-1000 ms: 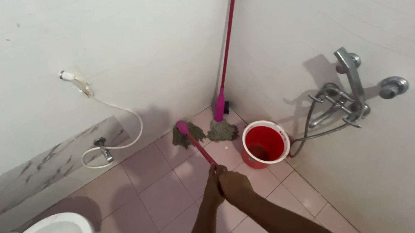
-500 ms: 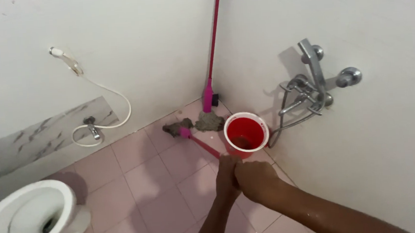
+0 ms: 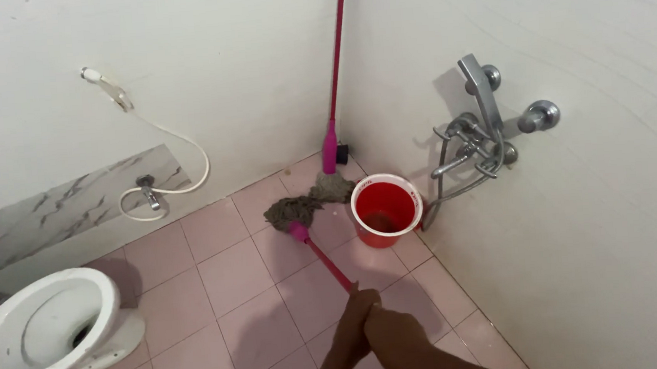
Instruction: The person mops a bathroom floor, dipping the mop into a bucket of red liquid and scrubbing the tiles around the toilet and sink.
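Both of my hands grip the pink handle of a mop [image 3: 319, 253] low in the view. My left hand [image 3: 353, 317] is closer to the mop head and my right hand [image 3: 393, 334] sits just behind it. The grey string mop head [image 3: 288, 209] rests on the pink tiled floor, left of a red bucket [image 3: 386, 208]. A second pink-handled mop [image 3: 334, 130] leans upright in the wall corner, its head on the floor behind the bucket.
A white toilet bowl [image 3: 42, 328] stands at lower left. A white hand sprayer with hose [image 3: 152, 147] hangs on the left wall above a tap. Chrome shower taps and hose [image 3: 479, 139] jut from the right wall beside the bucket.
The mop head slid back from the corner toward me along the floor. My hands have dropped lower in the view, still holding the handle.
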